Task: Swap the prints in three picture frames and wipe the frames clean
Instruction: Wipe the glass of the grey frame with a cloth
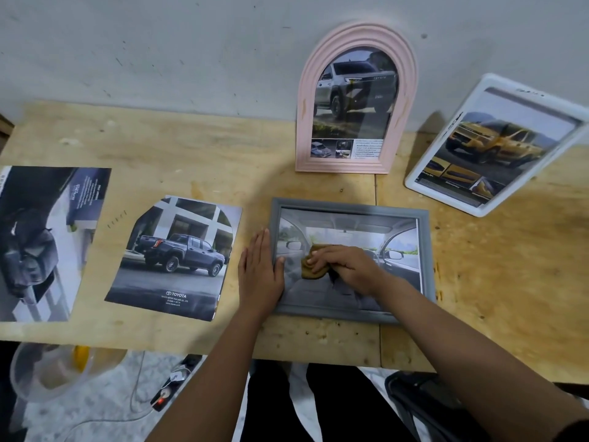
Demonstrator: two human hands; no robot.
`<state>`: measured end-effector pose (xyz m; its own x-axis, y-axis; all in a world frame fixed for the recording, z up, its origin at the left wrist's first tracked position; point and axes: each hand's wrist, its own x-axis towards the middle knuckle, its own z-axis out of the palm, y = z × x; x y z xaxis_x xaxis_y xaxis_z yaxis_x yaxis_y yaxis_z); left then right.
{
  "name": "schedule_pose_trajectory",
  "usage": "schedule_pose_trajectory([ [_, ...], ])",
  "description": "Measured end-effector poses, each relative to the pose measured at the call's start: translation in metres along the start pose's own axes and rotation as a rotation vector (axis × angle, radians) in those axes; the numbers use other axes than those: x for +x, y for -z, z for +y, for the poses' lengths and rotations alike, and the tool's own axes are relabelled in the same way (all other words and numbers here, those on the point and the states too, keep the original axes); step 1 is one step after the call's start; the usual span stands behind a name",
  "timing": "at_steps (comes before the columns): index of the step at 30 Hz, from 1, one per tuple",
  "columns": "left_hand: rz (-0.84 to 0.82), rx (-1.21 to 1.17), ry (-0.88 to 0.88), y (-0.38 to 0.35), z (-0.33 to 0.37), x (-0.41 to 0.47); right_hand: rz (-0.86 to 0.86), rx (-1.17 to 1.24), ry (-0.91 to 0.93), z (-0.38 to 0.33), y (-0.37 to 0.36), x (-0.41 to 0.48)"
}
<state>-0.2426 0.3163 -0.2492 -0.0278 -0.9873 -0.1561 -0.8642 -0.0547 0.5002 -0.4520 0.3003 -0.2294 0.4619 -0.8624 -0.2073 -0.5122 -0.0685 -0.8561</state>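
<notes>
Plywood tabletop (191, 148) underneath. Wiping the glass of the grey frame (350, 206), flat beneath the grip. Clutching a brown cloth (310, 266) in the right hand (347, 269), fingers curled; bracing the rim just left of it with the left hand (259, 269), fingers straight. Probably best pressing evenly, working outward to the corners. Counting three frames: grey, pink arched frame (306, 90) beyond the cloth, white frame (443, 197) far right; two loose prints (178, 250) past the bracing hand; one cloth.

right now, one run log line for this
step: wiping grey frame | right hand: holds cloth on it | left hand: flat on frame's left edge
</notes>
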Motion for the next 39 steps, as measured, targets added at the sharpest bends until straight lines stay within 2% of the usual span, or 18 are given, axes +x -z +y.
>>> schedule_pose_trajectory([
  [7, -0.005, -0.028, 0.007, 0.0, 0.001, 0.0, -0.052, 0.151, -0.074, 0.006, 0.013, -0.034],
  [11, -0.005, -0.045, 0.002, 0.001, 0.0, -0.001, -0.022, 0.236, -0.205, 0.01, 0.023, -0.055],
  [15, -0.006, -0.053, -0.008, 0.002, 0.0, -0.001, 0.126, 0.455, -0.318, -0.001, 0.036, -0.07],
  [21, -0.008, -0.048, -0.011, 0.001, -0.002, -0.001, 0.638, 1.128, -0.446, -0.016, 0.046, -0.079],
  [25, -0.006, -0.062, -0.011, 0.001, -0.001, -0.001, 0.725, 1.48, -0.421, -0.018, 0.044, -0.082],
  [30, -0.006, -0.07, -0.015, 0.001, -0.001, -0.001, 0.737, 1.547, -0.47, -0.02, 0.036, -0.08],
  [32, -0.013, -0.071, -0.014, 0.001, 0.0, -0.001, 0.809, 1.533, -0.474, -0.023, 0.039, -0.079],
  [34, -0.015, -0.07, -0.014, 0.002, 0.0, -0.001, 0.874, 1.377, -0.546, -0.025, 0.045, -0.076],
  [36, -0.013, -0.071, -0.014, 0.002, 0.0, -0.001, 0.913, 1.074, -0.638, -0.029, 0.051, -0.074],
  [39, -0.017, -0.064, -0.005, 0.001, 0.0, 0.0, 0.96, 0.337, -0.672, -0.037, 0.051, -0.071],
])
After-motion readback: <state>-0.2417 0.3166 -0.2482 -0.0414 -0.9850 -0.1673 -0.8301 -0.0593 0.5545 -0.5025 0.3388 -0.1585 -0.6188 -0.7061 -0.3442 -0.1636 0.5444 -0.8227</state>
